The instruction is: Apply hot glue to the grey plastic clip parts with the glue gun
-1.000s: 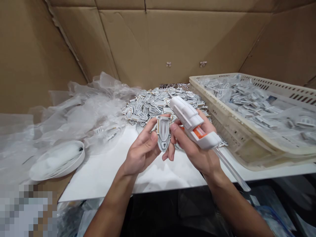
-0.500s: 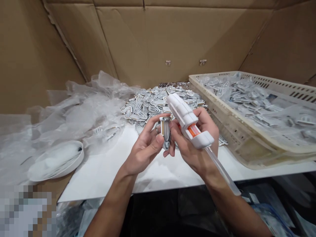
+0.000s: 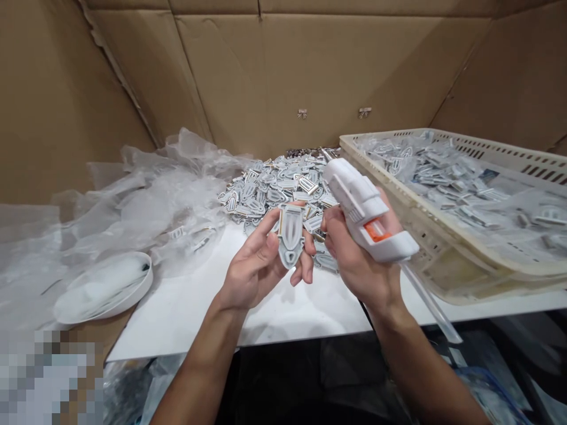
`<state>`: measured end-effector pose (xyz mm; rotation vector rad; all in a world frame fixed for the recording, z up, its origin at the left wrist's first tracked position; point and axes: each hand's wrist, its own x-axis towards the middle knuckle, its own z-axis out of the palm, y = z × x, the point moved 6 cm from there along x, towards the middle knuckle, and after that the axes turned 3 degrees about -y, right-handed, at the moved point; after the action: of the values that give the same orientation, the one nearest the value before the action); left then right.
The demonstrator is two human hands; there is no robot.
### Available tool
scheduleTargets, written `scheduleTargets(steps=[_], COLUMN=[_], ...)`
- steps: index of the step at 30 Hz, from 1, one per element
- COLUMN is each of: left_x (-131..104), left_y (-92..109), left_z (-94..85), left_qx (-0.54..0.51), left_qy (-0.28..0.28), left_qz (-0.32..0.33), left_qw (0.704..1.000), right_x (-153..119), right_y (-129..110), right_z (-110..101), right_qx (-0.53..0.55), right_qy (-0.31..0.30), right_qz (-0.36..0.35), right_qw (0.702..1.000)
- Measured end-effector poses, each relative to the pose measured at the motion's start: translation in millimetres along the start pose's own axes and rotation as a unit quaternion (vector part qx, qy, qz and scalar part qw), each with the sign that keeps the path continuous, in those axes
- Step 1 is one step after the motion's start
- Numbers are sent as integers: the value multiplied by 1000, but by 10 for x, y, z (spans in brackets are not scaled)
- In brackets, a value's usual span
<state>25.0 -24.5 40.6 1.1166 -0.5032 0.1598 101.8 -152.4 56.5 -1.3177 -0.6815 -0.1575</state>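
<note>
A grey shield-shaped plastic piece with a small ring at its lower tip lies across the fingers of my left hand, its broad face toward me. The thumb rests along its left edge. To the right, my right hand is wrapped around a white hot glue gun with an orange part inside. The gun's nozzle points up and away to the left, and a clear glue stick sticks out of its back end. Behind both hands spreads a heap of similar grey pieces.
A cream perforated crate of bagged pieces stands at the right. Crumpled clear plastic bags pile up on the left, beside a round white dish. Cardboard walls enclose the back of the white table.
My right hand has drawn away to the right with the glue gun, off the piece. In my left hand the piece has turned from edge-on to face-on.
</note>
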Motion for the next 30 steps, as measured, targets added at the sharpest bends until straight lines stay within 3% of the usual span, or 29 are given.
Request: scheduleTargets(steps=[3,7,13,23,30], left_x=[3,8,-3,5,-10], left_y=[4,1,-33,-29,-36], left_z=[2,0,-5,-11,-16], left_qx=[-1,9,32,72,65], left_qy=[-1,-5,-13,-19,-5], left_qz=[-5,0,15,18,2], left_qw=[1000,1000,999,997,998], right_x=[14,6,-57,-47,-6], right_y=[64,-10,-99,-56,-46], right_z=[-38,-12,229,241,226], right_qx=[-1,8,183,174,102], right_qy=[-2,-23,-157,-131,-122], right_qz=[28,7,23,31,17], right_qw=[1000,1000,970,976,987])
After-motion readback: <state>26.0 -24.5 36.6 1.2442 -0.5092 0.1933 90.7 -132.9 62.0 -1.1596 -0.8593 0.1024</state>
